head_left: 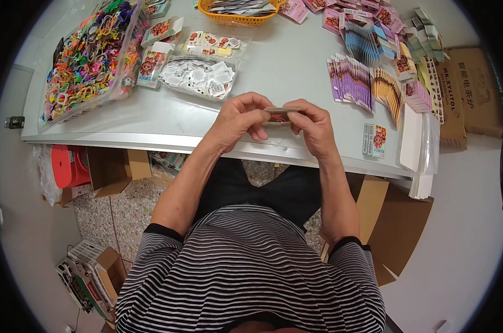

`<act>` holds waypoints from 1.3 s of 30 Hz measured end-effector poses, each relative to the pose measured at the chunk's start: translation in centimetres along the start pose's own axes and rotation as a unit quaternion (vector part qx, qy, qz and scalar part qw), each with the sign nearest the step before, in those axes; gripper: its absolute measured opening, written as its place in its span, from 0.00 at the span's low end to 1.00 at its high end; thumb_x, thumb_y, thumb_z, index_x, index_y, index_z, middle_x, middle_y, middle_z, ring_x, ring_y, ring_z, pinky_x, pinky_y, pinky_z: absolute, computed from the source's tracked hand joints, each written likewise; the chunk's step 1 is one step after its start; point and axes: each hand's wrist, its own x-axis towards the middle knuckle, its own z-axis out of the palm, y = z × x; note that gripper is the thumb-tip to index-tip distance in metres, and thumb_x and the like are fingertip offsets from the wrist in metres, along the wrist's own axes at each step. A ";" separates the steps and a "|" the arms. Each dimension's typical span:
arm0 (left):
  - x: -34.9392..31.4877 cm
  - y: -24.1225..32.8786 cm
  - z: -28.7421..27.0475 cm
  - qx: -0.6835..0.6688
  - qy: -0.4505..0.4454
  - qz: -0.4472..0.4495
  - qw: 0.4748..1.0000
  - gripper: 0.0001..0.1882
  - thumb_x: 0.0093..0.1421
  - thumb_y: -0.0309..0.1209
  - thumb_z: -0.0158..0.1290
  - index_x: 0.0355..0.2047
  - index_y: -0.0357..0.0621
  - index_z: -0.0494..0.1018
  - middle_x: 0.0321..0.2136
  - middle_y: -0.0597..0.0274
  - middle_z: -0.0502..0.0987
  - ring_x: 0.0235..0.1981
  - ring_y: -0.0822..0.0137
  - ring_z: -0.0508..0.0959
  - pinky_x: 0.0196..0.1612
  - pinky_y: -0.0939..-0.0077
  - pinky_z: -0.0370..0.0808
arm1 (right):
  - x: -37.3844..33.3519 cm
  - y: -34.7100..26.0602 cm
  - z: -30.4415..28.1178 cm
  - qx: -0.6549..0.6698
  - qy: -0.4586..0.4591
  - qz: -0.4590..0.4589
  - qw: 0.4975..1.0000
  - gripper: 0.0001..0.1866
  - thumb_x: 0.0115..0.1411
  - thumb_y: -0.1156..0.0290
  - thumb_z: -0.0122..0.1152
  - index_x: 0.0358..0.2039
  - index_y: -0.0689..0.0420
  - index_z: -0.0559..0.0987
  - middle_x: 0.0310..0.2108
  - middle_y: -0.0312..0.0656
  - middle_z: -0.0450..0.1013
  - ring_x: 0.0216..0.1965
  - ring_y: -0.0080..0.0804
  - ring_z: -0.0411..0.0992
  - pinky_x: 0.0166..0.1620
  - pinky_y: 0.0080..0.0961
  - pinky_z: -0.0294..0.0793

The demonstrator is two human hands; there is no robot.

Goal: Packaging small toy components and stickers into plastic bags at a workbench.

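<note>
Near the front edge of the table, a small thin cardboard box (280, 110) is pinched between my two hands, its open end showing something reddish inside. My left hand (239, 120) grips its left end between thumb and fingers. On the right end, the thumb and fingers of my right hand (313, 123) are closed. My fingers cover much of the box, so its printed face is hidden. To the right of my right hand lie small printed boxes (379, 140). Left of my left hand is a clear plastic bag of white printed pieces (198, 76).
A clear tub (118, 83) heaped with colourful plastic rings stands at the left, beside printed boxes (151, 65). A yellow basket (240, 20) holds packets at the back. Fanned purple cards (350, 82) and orange cards (388, 91) lie right. Brown cartons (473, 91) stand beyond.
</note>
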 end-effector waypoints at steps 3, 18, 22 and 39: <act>-0.6 -1.1 0.2 0.058 -0.005 0.086 0.995 0.11 0.63 0.22 0.56 0.46 0.36 0.79 0.37 0.57 0.82 0.25 0.71 0.82 0.30 0.81 0.81 | -0.1 1.2 -0.8 0.080 -0.004 -0.026 0.996 0.10 0.62 0.74 0.61 0.42 0.63 0.85 0.36 0.38 0.78 0.29 0.18 0.67 0.30 0.17 0.64; -0.4 -1.8 -0.6 0.120 0.030 0.146 0.982 0.14 0.63 0.27 0.62 0.47 0.36 0.79 0.43 0.59 0.82 0.30 0.72 0.83 0.33 0.82 0.82 | 0.0 1.0 -0.4 0.043 -0.010 -0.087 0.995 0.12 0.58 0.81 0.65 0.44 0.60 0.85 0.46 0.46 0.76 0.31 0.21 0.71 0.29 0.16 0.71; -0.8 -1.1 -0.1 0.170 0.028 0.148 0.974 0.13 0.65 0.26 0.59 0.49 0.35 0.79 0.41 0.58 0.82 0.32 0.71 0.83 0.35 0.79 0.83 | 0.0 1.0 -0.5 0.012 -0.005 -0.088 0.996 0.12 0.59 0.81 0.64 0.43 0.60 0.84 0.43 0.42 0.77 0.30 0.20 0.71 0.29 0.16 0.72; -0.7 -2.6 -0.7 0.231 0.011 0.295 0.927 0.13 0.64 0.19 0.56 0.49 0.37 0.78 0.48 0.54 0.80 0.38 0.69 0.82 0.37 0.77 0.84 | -0.5 1.5 -0.9 -0.087 -0.021 -0.175 0.980 0.11 0.58 0.83 0.65 0.41 0.61 0.85 0.47 0.47 0.76 0.36 0.24 0.74 0.35 0.18 0.76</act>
